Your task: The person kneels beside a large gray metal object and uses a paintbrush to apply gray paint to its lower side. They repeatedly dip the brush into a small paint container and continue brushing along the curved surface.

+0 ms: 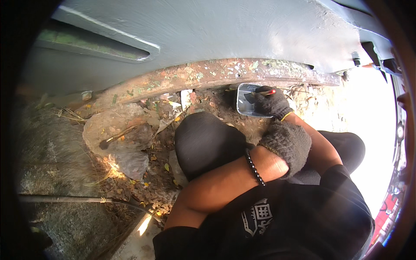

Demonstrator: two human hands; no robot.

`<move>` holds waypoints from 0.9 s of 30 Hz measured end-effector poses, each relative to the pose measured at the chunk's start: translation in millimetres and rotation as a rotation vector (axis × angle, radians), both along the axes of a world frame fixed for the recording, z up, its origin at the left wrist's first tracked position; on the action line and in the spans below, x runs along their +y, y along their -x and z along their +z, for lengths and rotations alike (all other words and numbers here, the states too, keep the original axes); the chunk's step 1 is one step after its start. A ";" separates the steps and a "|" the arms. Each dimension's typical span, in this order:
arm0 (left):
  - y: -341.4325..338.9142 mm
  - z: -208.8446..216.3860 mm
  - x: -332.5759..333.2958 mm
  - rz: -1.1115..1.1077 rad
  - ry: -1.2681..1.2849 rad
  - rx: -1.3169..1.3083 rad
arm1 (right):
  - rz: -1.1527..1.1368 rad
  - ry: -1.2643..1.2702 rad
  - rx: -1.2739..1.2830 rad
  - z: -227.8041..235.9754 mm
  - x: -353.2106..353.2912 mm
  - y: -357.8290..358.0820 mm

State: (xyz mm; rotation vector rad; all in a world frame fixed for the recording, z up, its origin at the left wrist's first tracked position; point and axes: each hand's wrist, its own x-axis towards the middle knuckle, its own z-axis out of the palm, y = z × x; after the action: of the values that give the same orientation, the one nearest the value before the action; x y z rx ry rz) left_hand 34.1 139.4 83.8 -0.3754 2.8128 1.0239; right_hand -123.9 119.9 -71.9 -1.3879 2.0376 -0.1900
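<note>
My right hand (274, 105), in a dark grey knitted glove with a yellow cuff edge, is closed around a paintbrush (269, 92). Its red-tipped handle shows; the bristles are hidden, so I cannot tell whether they touch the paint. The hand is over a clear plastic tub (241, 96) with grey paint inside. My left hand (288, 145), gloved the same way, lies against my right forearm near the wrist. Its fingers are hidden from view. On a flat stone to the left rests another brush (116, 138) with a dark head.
A grey-painted metal panel (208, 34) spans the top, above a rusty, paint-flaked beam (195, 76). Rough stones (52, 160), dry leaves and scraps cover the ground at left. A thin pole (73, 199) lies lower left. My bent knee (208, 143) is beside the tub.
</note>
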 end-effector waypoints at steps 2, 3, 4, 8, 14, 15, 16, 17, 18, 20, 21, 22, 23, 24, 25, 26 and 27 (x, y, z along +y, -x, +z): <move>-5.7 2.8 -1.1 0.008 0.070 0.075 | -0.155 0.022 -0.067 -31.8 15.5 32.3; -8.4 17.2 -12.0 -0.001 -0.070 -0.041 | -0.140 -0.060 -0.028 -46.0 13.6 45.4; -16.6 26.8 -14.0 -0.010 -0.021 -0.019 | 0.004 0.075 0.049 -61.4 26.7 61.3; -81.9 8.2 -27.7 0.097 0.066 0.462 | -0.069 0.252 -0.119 -82.1 48.8 70.7; -201.5 -15.4 -53.5 0.958 0.118 0.590 | -0.575 0.469 -0.971 -154.0 95.9 139.3; -243.2 -37.7 -52.1 1.158 0.172 0.514 | -0.913 0.373 -1.401 -135.8 83.1 104.2; -275.2 -62.1 -55.8 1.331 0.203 0.467 | -1.000 0.348 -1.534 -122.7 79.9 99.1; -299.8 -80.8 -62.6 1.354 0.333 0.466 | -1.021 0.376 -1.502 -113.3 80.0 98.8; -315.3 -100.4 -69.5 1.373 0.462 0.469 | -1.041 0.412 -1.468 -105.6 80.6 100.8; -352.6 -143.6 -72.8 1.499 0.737 0.345 | -1.178 0.409 -1.560 -79.8 72.6 83.0; -361.3 -147.9 -88.6 1.564 0.881 0.302 | -0.943 0.388 -1.774 -70.8 79.1 89.8; -318.6 -130.0 -98.1 1.654 0.805 0.323 | -0.805 0.459 -1.893 -67.5 88.8 112.6; -353.5 -143.9 -104.4 1.614 1.065 0.236 | -0.875 0.466 -1.799 -46.8 75.9 90.4; -384.4 -165.2 -111.0 1.560 1.296 0.136 | -1.049 0.573 -1.683 -20.8 62.6 61.4; -371.1 -166.2 -124.4 1.624 1.287 0.158 | -0.768 0.655 -1.389 -6.1 63.6 69.1; -356.9 -167.8 -127.0 1.685 1.270 0.160 | -0.524 0.733 -1.007 6.7 63.5 72.5; -348.8 -167.1 -132.5 1.744 1.253 0.163 | -0.359 0.839 -0.673 19.2 59.2 76.0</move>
State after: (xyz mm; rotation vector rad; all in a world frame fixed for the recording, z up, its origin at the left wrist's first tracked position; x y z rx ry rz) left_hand 382.9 6.9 -83.2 -2.9770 2.1589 -1.0711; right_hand -199.9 179.1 -52.6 -1.1196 1.6260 -1.5784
